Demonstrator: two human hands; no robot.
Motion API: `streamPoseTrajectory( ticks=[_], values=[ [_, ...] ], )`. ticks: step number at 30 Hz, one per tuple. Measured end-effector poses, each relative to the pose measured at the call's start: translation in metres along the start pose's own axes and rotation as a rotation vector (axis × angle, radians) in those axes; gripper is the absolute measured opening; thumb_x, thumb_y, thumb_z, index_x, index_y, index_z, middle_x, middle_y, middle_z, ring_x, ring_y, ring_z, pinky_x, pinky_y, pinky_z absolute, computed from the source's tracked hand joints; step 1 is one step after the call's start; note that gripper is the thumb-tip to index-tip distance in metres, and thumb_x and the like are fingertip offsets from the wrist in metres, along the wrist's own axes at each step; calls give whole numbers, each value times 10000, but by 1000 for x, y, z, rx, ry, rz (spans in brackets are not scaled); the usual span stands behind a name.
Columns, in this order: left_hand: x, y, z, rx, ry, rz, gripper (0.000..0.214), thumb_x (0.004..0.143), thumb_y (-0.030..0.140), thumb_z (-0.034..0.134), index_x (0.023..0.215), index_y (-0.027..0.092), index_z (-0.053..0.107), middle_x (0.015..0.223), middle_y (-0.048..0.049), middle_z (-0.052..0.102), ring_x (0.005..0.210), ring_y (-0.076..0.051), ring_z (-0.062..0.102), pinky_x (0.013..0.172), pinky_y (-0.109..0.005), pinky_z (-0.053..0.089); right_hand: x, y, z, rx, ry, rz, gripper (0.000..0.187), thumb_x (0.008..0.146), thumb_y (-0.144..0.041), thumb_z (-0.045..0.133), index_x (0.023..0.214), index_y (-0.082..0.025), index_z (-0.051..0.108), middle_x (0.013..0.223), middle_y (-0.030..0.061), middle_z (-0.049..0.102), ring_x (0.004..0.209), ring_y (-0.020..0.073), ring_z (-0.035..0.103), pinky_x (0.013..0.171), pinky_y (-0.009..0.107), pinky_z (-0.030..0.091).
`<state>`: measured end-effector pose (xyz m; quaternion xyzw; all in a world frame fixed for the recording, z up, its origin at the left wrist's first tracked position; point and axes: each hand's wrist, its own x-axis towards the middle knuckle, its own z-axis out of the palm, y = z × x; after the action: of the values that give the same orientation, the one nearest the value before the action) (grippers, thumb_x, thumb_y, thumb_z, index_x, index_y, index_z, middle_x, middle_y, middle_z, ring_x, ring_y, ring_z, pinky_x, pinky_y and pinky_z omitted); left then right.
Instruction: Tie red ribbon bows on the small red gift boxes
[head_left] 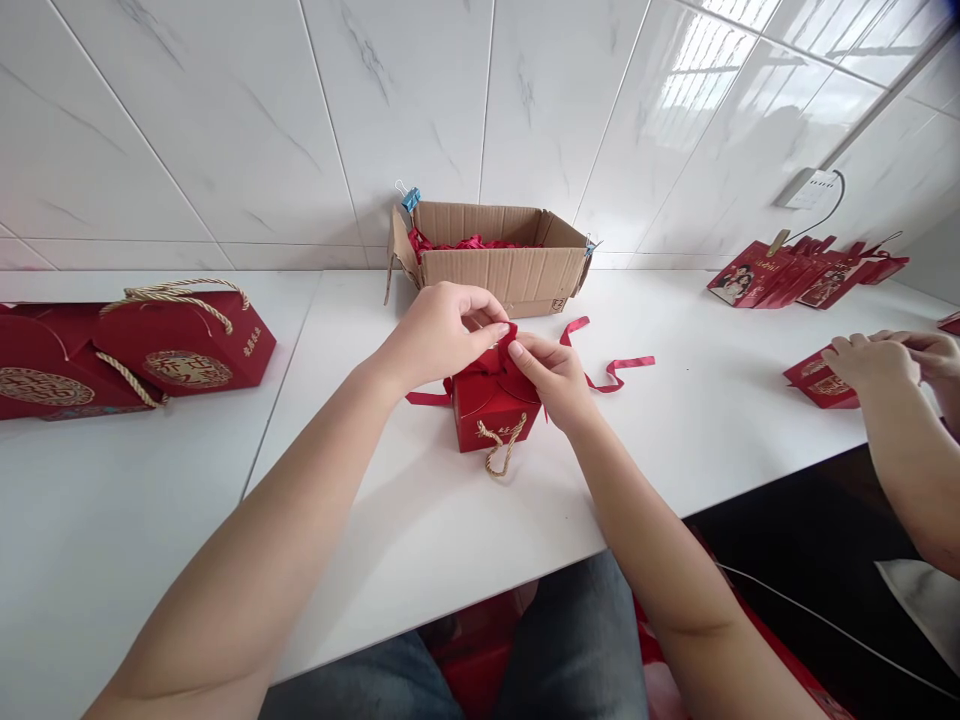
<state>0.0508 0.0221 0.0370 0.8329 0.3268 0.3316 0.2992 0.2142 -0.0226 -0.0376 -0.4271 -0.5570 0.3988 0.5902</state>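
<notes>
A small red gift box (487,410) with gold print stands on the white table in front of me, its twisted gold cord handle (504,445) hanging down the near side. Red ribbon (512,334) is gathered over the top of the box, between my hands. Thumb and fingers of my left hand (454,325) pinch it from the left. From the right, my right hand (551,372) grips the same ribbon with its thumb pressed on it. One ribbon end lies out to the left of the box. My fingers partly cover the box top.
Behind the box stands an open cardboard carton (502,268) holding red ribbons, with blue binder clips on its corners. Loose red ribbon (621,372) lies to the right. Larger red boxes (199,340) stand at left. A co-worker's hands (885,358) hold another red box (821,378) near red gift bags (772,275).
</notes>
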Motion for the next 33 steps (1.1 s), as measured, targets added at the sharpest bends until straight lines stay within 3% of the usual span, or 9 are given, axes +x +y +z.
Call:
streamPoseTrajectory(
  ticks=[5,9,15,17,22,26,33],
  values=[
    [0,0,2,7,9,0,115,788,250,600,804,181,691,780,-19,706,685,-131,638,590,-240,513,0,2,0,83,58,42,203,725,-406,759,828,-235,724,872,9,722,852,166,654,812,325,518],
    [-1,1,-3,59,-26,-54,143,801,304,584,853,201,668,851,-23,704,773,-159,652,623,-260,515,-1,2,2,115,30,48,221,736,-414,749,806,-222,665,794,0,706,764,149,657,744,302,529],
    [-1,-6,-17,324,-378,-253,192,730,384,629,845,232,654,885,-21,699,705,-180,639,559,-278,466,-2,1,4,211,-56,48,249,762,-420,726,779,-225,571,749,-13,704,739,148,676,750,312,550],
    [0,-9,-15,333,-426,-263,163,723,379,618,795,236,640,857,-22,695,661,-178,626,520,-274,446,-2,0,3,178,-59,36,247,774,-422,714,785,-226,564,736,-16,695,744,148,674,771,319,544],
    [1,-14,-9,311,-377,-221,62,683,293,606,654,238,606,835,-33,690,615,-187,603,474,-286,411,-2,-3,-3,-30,-11,-2,265,779,-428,694,744,-218,537,690,-8,671,712,146,633,706,304,512],
    [1,-17,-8,332,-403,-227,65,670,267,602,612,239,598,724,-27,676,510,-167,559,435,-284,372,-1,-1,-7,-118,-37,6,278,777,-426,684,711,-213,518,646,-9,650,675,147,612,692,312,499],
    [1,-25,-10,325,-372,-153,86,683,310,602,684,237,650,864,-56,702,611,-190,612,450,-268,382,-4,-1,-6,8,-94,-45,244,828,-419,652,790,-228,505,759,8,687,768,159,664,742,329,536]
  ],
)
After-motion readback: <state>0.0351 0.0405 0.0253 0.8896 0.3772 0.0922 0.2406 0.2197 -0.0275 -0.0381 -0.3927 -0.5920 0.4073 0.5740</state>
